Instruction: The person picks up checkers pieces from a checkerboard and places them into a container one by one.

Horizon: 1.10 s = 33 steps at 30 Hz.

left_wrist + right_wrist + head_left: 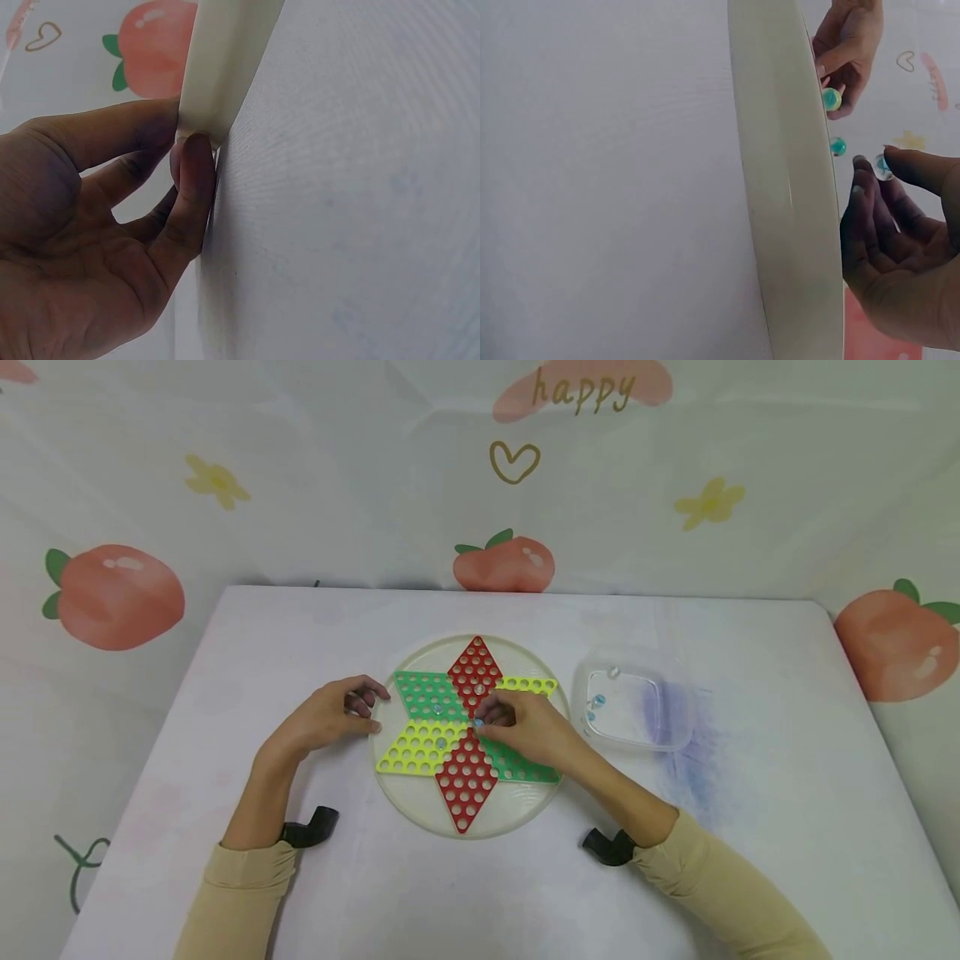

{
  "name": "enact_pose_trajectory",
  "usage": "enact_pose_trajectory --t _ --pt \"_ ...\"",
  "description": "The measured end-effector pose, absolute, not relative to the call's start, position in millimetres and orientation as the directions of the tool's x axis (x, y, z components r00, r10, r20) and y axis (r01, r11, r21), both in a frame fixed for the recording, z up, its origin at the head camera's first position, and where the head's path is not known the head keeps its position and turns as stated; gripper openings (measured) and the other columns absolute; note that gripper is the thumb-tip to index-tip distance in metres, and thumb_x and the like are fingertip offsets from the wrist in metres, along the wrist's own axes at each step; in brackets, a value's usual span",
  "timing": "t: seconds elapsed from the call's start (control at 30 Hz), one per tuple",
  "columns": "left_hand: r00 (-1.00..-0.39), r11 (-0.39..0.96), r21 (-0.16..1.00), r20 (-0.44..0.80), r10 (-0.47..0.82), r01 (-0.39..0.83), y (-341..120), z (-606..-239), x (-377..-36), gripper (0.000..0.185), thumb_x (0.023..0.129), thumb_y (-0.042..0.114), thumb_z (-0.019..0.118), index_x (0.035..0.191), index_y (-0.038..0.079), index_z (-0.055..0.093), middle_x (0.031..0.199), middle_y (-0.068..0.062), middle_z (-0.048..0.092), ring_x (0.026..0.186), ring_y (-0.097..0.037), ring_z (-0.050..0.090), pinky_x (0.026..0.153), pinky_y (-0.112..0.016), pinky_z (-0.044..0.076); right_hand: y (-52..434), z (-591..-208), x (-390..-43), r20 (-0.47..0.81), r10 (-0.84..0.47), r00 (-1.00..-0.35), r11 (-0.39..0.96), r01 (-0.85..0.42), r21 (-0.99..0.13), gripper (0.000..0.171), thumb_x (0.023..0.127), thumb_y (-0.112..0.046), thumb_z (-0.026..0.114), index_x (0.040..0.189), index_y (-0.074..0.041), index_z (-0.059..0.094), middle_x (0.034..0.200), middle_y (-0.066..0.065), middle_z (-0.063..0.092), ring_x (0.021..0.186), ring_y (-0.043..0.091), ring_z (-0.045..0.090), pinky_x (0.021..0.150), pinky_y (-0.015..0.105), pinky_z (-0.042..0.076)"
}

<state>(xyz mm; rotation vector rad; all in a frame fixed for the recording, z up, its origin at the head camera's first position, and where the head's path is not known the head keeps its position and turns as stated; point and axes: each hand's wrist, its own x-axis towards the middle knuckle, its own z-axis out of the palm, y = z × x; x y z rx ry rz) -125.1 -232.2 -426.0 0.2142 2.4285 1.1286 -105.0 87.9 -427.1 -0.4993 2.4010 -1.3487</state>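
Observation:
A round cream board [420, 802] with a red, green and yellow star of holes lies mid-table. My left hand [367, 710] grips its left rim; in the left wrist view the fingers [193, 180] close around the rim [217, 75]. My right hand [483, 720] hovers over the star's centre and pinches a blue-green marble [478, 723] between thumb and fingertips. The right wrist view shows that marble [883, 166] just above the board [780, 187]. Two more marbles [831, 99] [838, 146] sit on the board beyond it.
A clear plastic box [660, 710] with a few marbles [597, 701] stands right of the board. The white table [750, 860] is backed by a curtain printed with peaches. Black wrist mounts [311, 828] sit at both sleeves.

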Motion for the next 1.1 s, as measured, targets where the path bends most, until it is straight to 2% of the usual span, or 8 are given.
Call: enact_pose_trajectory --t 0.4,0.83,1.1 --pt "-0.888 0.64 0.768 -0.314 0.335 -0.03 -230.7 -422.9 -124.3 0.041 0.081 0.002 0.078 0.119 0.004 0.063 0.099 -0.012 0.057 0.09 -0.024 0.053 0.08 -0.032 0.042 96.4 -425.4 -101.2 -0.026 -0.467 -0.884 0.349 -0.157 -0.924 0.017 0.087 -0.012 0.077 0.103 -0.012 0.071 0.092 -0.002 0.068 0.081 0.015 0.063 0.073 0.028 0.052" --pt "-0.888 0.641 0.766 -0.324 0.326 -0.044 -231.6 -422.9 -123.4 0.04 0.082 0.002 0.077 0.119 0.005 0.063 0.099 -0.012 0.058 0.09 -0.024 0.052 0.079 -0.032 0.042 111.1 -408.6 -100.0 -0.007 -0.451 -0.893 0.321 -0.155 -0.934 0.021 0.091 -0.013 0.073 0.111 -0.005 0.073 0.098 -0.002 0.071 0.086 0.017 0.063 0.075 0.027 0.051" --pt "-0.887 0.641 0.765 -0.333 0.32 -0.056 -231.7 -422.6 -122.8 0.039 0.083 0.002 0.075 0.119 0.006 0.062 0.099 -0.011 0.057 0.091 -0.024 0.051 0.079 -0.032 0.042 125.9 -399.8 -102.5 -0.01 -0.434 -0.901 0.31 -0.139 -0.94 0.022 0.093 -0.013 0.07 0.113 -0.003 0.072 0.104 0.003 0.072 0.09 0.03 0.067 0.077 0.026 0.053"
